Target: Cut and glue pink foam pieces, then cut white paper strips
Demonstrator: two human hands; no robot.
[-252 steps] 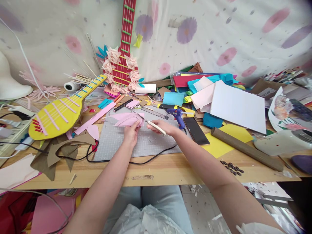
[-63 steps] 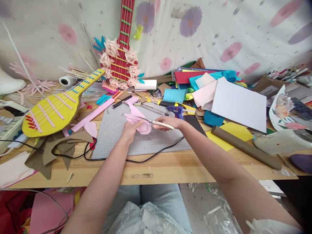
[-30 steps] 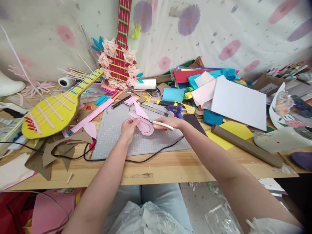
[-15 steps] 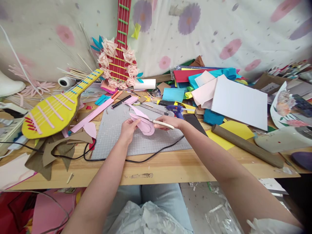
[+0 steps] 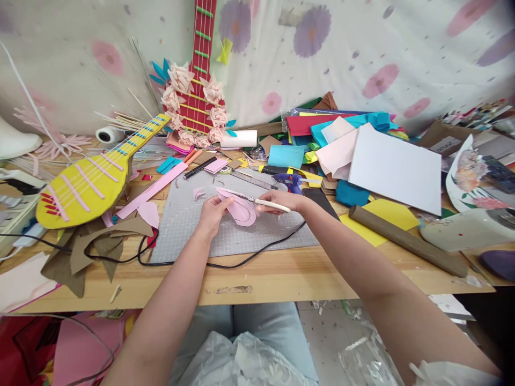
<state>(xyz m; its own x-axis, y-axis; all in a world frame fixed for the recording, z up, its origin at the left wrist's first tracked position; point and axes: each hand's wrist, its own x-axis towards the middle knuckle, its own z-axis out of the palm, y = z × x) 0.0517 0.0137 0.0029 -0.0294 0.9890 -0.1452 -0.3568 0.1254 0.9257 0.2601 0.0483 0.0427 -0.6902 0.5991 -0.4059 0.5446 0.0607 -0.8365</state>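
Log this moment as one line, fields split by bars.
left hand: holding pink paper | right hand: gripping scissors, blades at the paper | beneath: gray mat | near right hand: glue gun

Left hand (image 5: 211,215) pinches a pink cut-out (image 5: 241,213) above a grey cutting mat (image 5: 177,228); right hand (image 5: 284,198) holds white-handled scissors (image 5: 274,205) at the cut-out's upper edge.

The pink sheet (image 5: 241,210) looks matt, the scissor handles (image 5: 277,206) smooth plastic.

White-handled metal scissors (image 5: 274,205) partly covered by right hand (image 5: 285,199), blue plastic glue gun (image 5: 292,181) partly behind it, long red guitar neck (image 5: 203,43) cropped above.
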